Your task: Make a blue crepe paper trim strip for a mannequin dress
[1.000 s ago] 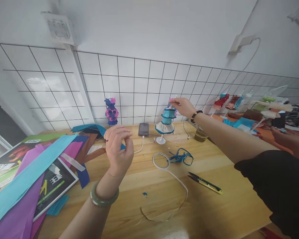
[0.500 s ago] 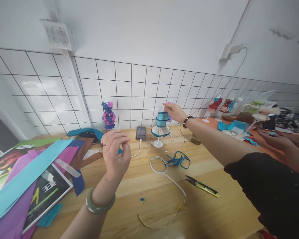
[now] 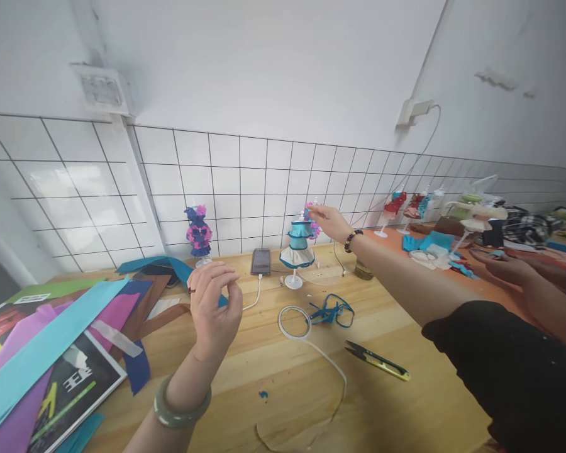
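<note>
My right hand [image 3: 329,221] reaches far forward to the top of a small blue and cream paper dress [image 3: 297,245] on a white stand, its fingers pinched on a pink piece [image 3: 310,212] at the neck. My left hand [image 3: 213,309] is raised over the wooden table [image 3: 405,402], fingers curled in a loose pinch; what it holds, if anything, I cannot make out. A green bangle sits on that wrist.
A second small dress [image 3: 198,231] stands by the tiled wall. A phone [image 3: 261,261] lies charging. Blue scraps [image 3: 332,311], a white strip loop [image 3: 293,321] and yellow snips [image 3: 378,360] lie mid-table. Coloured paper sheets [image 3: 47,333] fill the left. Another person's hand [image 3: 512,269] works at right.
The view has tilted up and shifted right. Both hands hold nearly the same pose; my right hand stays at the dress top.
</note>
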Available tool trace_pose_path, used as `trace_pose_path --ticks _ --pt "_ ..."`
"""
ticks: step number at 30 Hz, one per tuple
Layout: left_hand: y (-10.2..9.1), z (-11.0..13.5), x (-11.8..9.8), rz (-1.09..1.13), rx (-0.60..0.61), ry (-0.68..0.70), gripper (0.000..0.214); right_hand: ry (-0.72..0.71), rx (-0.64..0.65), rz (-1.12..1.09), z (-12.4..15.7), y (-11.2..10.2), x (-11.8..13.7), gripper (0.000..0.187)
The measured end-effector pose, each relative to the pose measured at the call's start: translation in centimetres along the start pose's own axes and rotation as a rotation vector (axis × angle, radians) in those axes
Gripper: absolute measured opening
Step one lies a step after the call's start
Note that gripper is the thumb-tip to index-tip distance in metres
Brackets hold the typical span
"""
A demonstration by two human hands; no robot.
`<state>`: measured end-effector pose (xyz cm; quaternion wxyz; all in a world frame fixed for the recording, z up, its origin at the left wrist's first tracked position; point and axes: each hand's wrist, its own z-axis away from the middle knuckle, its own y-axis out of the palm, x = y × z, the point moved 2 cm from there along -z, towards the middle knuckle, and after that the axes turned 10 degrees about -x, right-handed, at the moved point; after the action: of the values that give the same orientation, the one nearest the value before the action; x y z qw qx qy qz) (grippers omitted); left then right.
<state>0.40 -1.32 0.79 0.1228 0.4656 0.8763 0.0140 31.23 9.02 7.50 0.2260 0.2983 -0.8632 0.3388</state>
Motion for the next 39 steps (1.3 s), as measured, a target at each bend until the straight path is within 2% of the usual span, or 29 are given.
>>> trace_pose_path --ticks 5,10,13,17,20,23,30,35,39 --pt "0.5 0.6 0.1 -0.043 0.036 -0.007 0.015 0.1 -0.088 -0.054 3.1 -2.6 -1.5 0.037" --pt "1.1 1.8 -0.1 -0.027 0.119 -0.043 0.01 0.294 -0.042 -0.151 10.0 -4.6 -4.1 0.037" --pt "1.6 2.8 -0.4 0.017 0.226 -0.088 0.016 0.439 0.0 -0.261 14.1 -4.5 -5.0 0.031" --pt "2.3 4.4 -1.3 0.04 0.388 -0.058 0.021 0.63 0.032 -0.511 17.1 -2.2 -5.1 0.023" --pt "2.8 5.7 -1.9 0.035 0.503 0.014 0.02 0.773 0.027 -0.749 17.1 0.2 -4.9 0.016" --pt "3.0 6.8 -2.0 0.011 0.581 0.038 0.019 0.893 -0.01 -0.947 15.8 2.2 -4.8 0.011" --pt "3.3 7.6 -1.9 -0.037 0.628 0.058 0.017 1.056 0.009 -1.198 14.2 5.2 -5.5 0.011" --pt "3.5 7.8 -1.7 -0.044 0.65 0.047 0.018 1.077 0.013 -1.224 14.5 5.9 -6.0 0.012" --pt "3.5 8.1 -1.4 -0.053 0.654 0.048 0.018 1.039 0.022 -1.184 14.8 4.9 -6.3 0.012"
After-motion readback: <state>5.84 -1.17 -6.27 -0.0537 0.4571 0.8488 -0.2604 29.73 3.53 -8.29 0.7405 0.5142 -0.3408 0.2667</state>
